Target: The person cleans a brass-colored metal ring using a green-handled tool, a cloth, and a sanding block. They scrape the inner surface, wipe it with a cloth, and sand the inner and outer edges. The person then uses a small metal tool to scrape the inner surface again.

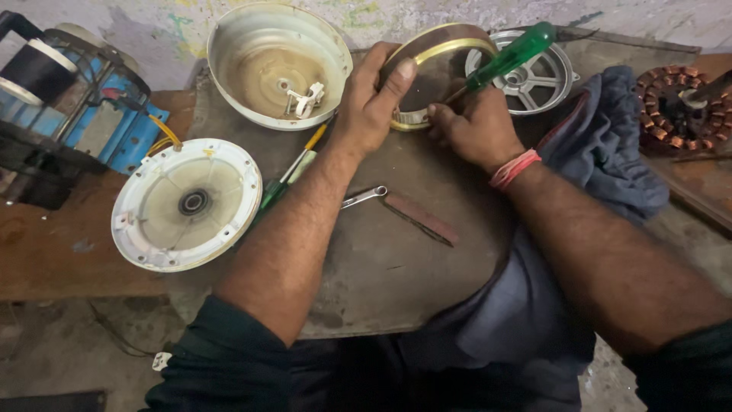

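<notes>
Ring (438, 47) looks like stiff, heavy, smooth metal to me; left hand (371, 103) clamped on its rim, right hand (476, 126) beside it closed around screwdriver (509, 59).

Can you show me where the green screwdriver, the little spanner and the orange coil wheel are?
Green-handled screwdriver (512, 55), head view, on its handle.
Small silver metal spanner (363, 197), head view, on its shaft.
Round copper-orange wound coil ring (665, 114), head view, on its windings.

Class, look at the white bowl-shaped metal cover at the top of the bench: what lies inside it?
Inside the white bowl-shaped metal cover sits a small white plastic clip-like part beside a central hole, on a brown-stained base. The near inner wall is hidden by the rim.
</notes>
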